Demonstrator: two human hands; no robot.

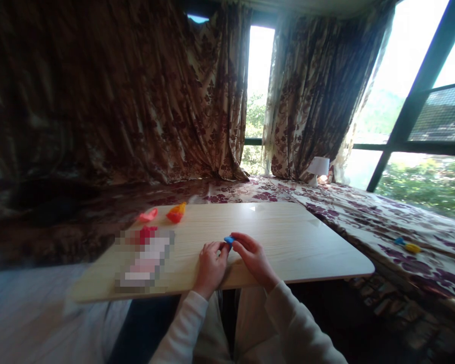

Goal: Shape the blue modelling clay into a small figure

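Above the near edge of the wooden table (273, 227), a small blue lump (228, 239), perhaps modelling clay, is pinched between my two hands. My right hand (253, 255) has its thumb and fingers closed around the lump from the right. From the left, my left hand (212, 263) meets it with bent fingers, thumb against the lump's underside. Parts of the fingertips are hidden behind the blue piece. On the far left of the table lie an orange and red piece (175, 213), a pink-red curved piece (148, 215) and a dark red piece (147, 233).
A pixelated flat rectangle (147, 260) lies at the table's left. Floral fabric (349, 217) covers the surface behind and to the right, bearing a yellow piece (413, 248), a blue piece (399, 241) and a small white lamp (318, 168). Curtains (197, 101) hang behind.
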